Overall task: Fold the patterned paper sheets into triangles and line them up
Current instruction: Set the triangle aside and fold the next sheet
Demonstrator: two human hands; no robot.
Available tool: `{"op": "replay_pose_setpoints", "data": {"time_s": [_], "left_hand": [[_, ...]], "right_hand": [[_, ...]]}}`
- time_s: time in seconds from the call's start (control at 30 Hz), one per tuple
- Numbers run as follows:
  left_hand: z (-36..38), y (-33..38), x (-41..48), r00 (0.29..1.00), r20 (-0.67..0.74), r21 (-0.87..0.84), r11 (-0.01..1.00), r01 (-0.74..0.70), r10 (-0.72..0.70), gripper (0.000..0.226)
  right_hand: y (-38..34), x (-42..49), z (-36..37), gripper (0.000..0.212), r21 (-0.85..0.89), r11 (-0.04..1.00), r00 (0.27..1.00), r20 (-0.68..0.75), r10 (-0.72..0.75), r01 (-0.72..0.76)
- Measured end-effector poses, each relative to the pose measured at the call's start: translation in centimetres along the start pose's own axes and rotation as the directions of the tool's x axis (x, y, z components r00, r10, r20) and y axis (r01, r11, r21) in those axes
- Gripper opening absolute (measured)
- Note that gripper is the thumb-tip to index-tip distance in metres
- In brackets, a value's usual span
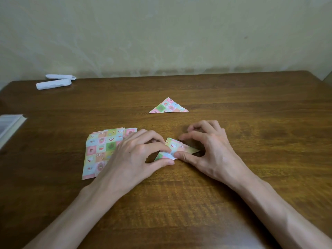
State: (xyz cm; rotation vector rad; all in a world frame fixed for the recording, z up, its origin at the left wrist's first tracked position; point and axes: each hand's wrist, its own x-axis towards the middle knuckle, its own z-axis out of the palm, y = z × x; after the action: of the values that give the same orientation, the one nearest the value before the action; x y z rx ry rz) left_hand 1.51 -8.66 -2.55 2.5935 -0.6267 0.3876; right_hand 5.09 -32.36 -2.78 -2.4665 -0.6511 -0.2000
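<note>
left hand point(138, 153); right hand point(210, 151); both pinch folded patterned paper point(177, 147); table point(251, 105): glossy wood

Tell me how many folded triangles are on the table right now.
2. The finished triangle lies farther back, alone; the second triangle is pinched by the left hand and right hand, partly covered.

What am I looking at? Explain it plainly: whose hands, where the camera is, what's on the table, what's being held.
No machine here: a person works with bare hands, filmed by one camera worn on their head, looking down. The left hand and right hand pinch a partly folded sheet with their fingers, pressing it on the wooden table. Left of it lies a stack of patterned sheets; farther back, one finished triangle. Two white paper rolls sit at the far left corner.
</note>
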Motion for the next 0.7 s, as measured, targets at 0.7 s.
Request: {"op": "replay_pose_setpoints", "data": {"time_s": [0.7], "left_hand": [[-1.0, 0.0, 0.2, 0.972, -0.214, 0.001, 0.995, -0.098, 0.096, 0.018]], "right_hand": [[-1.6, 0.2, -1.3, 0.005, 0.619, 0.776, 0.986, -0.012, 0.165, -0.122]]}}
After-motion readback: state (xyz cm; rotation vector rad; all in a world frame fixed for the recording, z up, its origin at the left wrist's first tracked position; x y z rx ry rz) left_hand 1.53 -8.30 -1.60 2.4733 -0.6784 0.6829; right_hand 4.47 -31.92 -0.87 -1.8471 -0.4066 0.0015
